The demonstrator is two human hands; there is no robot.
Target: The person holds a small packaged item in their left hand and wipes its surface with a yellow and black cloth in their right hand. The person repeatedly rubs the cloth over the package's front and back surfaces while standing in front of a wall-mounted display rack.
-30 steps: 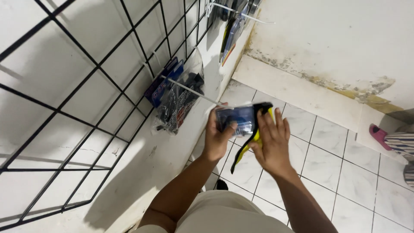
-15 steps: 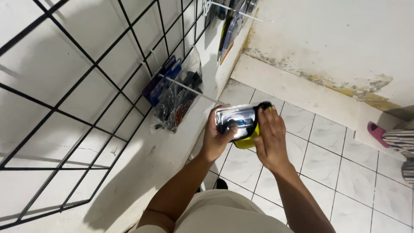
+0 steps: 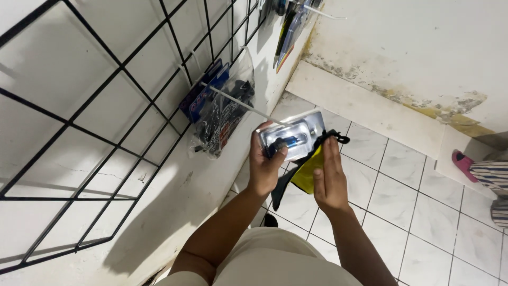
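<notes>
A black wire grid (image 3: 106, 106) hangs against the white wall (image 3: 69, 58), with packets (image 3: 217, 114) dangling from a metal peg (image 3: 238, 103). The floor (image 3: 418, 222) is white tile. Yellowish stains mark the far wall's base (image 3: 423, 100).

Looking down from the head cam, both my bare forearms come up from the bottom of the frame, angled in toward each other. My left hand (image 3: 266, 165) is raised with the fingers curled and the thumb pressing across the front, clamped on something. My right hand (image 3: 329, 177) sits just beside it, fingers straight and together, pointing up, back of the hand facing me.
</notes>
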